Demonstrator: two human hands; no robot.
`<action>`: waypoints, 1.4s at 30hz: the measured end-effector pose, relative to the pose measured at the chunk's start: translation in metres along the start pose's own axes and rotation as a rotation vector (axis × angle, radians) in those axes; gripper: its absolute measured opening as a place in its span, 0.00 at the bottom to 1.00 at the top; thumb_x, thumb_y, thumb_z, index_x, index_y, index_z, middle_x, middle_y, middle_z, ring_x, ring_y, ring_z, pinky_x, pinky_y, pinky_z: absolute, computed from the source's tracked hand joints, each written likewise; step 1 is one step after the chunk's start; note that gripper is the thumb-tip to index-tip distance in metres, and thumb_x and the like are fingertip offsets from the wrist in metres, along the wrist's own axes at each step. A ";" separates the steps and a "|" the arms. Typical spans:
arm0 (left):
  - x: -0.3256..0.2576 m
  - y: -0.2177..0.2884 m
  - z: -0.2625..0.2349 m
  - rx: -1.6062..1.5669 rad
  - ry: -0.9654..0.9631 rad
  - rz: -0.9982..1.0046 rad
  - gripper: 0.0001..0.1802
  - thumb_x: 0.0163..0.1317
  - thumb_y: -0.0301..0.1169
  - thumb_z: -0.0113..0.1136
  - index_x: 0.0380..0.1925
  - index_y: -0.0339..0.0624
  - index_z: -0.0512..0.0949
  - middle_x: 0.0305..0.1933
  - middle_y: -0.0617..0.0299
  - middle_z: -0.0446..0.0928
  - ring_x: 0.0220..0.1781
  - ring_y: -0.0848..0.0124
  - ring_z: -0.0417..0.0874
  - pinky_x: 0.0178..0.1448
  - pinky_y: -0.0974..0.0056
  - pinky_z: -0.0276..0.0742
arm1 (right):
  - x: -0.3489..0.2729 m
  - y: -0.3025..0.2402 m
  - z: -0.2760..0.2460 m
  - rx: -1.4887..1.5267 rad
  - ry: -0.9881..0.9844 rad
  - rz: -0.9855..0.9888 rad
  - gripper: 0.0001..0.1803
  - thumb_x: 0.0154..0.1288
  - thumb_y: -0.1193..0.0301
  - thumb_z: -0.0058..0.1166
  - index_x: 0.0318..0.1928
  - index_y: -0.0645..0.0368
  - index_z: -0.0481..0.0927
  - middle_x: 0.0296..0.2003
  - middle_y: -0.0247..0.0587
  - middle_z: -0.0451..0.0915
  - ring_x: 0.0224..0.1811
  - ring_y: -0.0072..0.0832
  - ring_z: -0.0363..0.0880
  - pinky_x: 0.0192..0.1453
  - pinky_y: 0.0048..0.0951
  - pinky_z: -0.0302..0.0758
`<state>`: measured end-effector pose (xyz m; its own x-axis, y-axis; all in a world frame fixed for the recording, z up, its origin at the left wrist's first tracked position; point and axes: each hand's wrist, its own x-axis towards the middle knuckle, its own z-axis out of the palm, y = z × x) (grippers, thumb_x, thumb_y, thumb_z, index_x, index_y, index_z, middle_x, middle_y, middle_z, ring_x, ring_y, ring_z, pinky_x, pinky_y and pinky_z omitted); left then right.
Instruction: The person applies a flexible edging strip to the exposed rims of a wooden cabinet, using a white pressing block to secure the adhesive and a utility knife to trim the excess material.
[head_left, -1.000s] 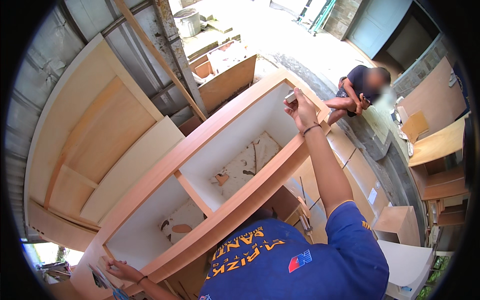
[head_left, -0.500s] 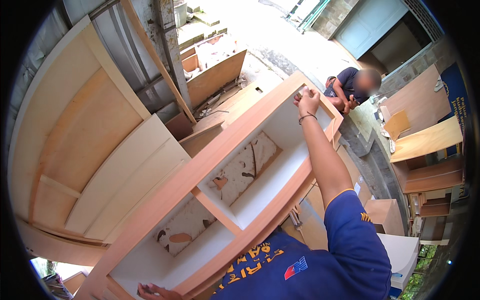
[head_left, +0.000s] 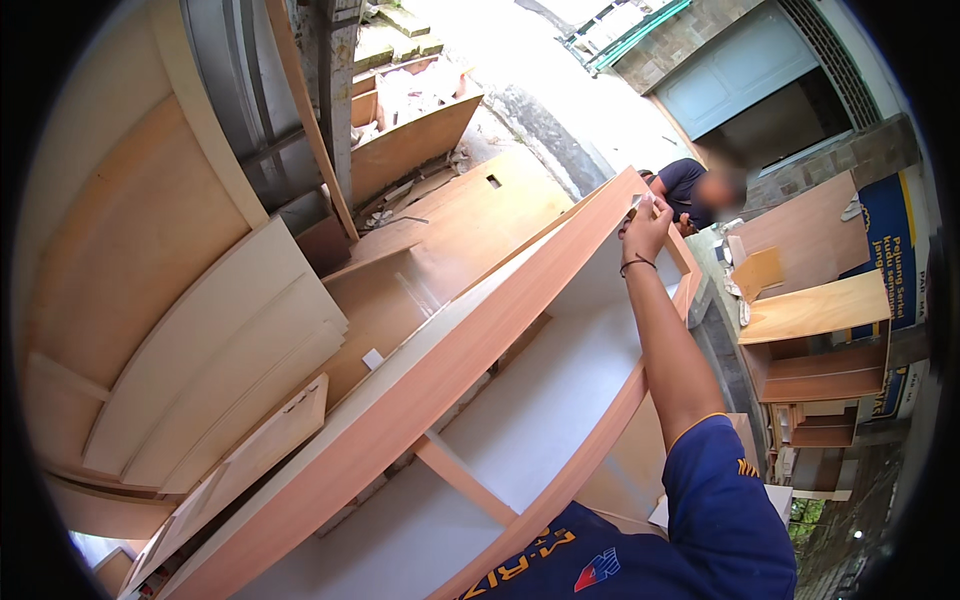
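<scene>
A long wooden cabinet frame (head_left: 440, 390) with a white-lined inside slants from lower left to upper right in front of me. A divider (head_left: 465, 478) parts it into two compartments. My right hand (head_left: 648, 232) reaches across it with the arm stretched out. Its fingers close on the frame's far upper edge, near the right end corner. A small pale, shiny bit shows at the fingertips, too small to name. My left hand is out of view; the cabinet's near left end runs past the lower edge.
Pale panels (head_left: 200, 340) lean at the left. A board with a small cut-out (head_left: 520, 200) lies beyond the cabinet. A person (head_left: 690, 195) in dark clothing crouches past its far end. Wooden cabinets (head_left: 825, 365) and a blue banner (head_left: 890, 240) stand at the right.
The cabinet has tilted, so its top side shows more and its back panel less. My right hand has shifted slightly right and down in view with it. My left hand has left the view.
</scene>
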<state>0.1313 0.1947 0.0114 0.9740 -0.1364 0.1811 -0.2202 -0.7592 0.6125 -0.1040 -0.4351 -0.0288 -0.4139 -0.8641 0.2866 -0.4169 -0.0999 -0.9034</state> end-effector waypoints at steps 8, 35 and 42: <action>0.001 -0.006 -0.004 0.027 -0.097 0.038 0.17 0.65 0.36 0.52 0.45 0.33 0.72 0.35 0.55 0.67 0.34 0.66 0.68 0.40 0.62 0.67 | -0.002 0.006 0.003 0.063 -0.017 0.008 0.14 0.68 0.64 0.44 0.47 0.60 0.66 0.38 0.42 0.74 0.25 0.23 0.72 0.25 0.23 0.69; 0.002 0.008 -0.005 0.104 -0.122 0.126 0.18 0.67 0.38 0.47 0.44 0.32 0.73 0.35 0.50 0.69 0.32 0.61 0.68 0.37 0.60 0.65 | -0.071 -0.030 -0.008 0.120 -0.177 0.146 0.15 0.70 0.61 0.41 0.49 0.56 0.59 0.25 0.39 0.73 0.16 0.17 0.64 0.14 0.20 0.59; 0.003 0.012 -0.005 0.101 -0.116 0.097 0.19 0.67 0.40 0.47 0.43 0.33 0.74 0.34 0.51 0.69 0.32 0.60 0.68 0.36 0.59 0.65 | -0.087 -0.043 -0.012 0.101 -0.238 0.187 0.16 0.70 0.61 0.41 0.50 0.56 0.57 0.27 0.40 0.73 0.18 0.18 0.66 0.17 0.21 0.61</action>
<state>0.1312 0.1883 0.0225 0.9494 -0.2802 0.1417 -0.3125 -0.7982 0.5150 -0.0600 -0.3493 -0.0108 -0.2694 -0.9622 0.0407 -0.2645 0.0333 -0.9638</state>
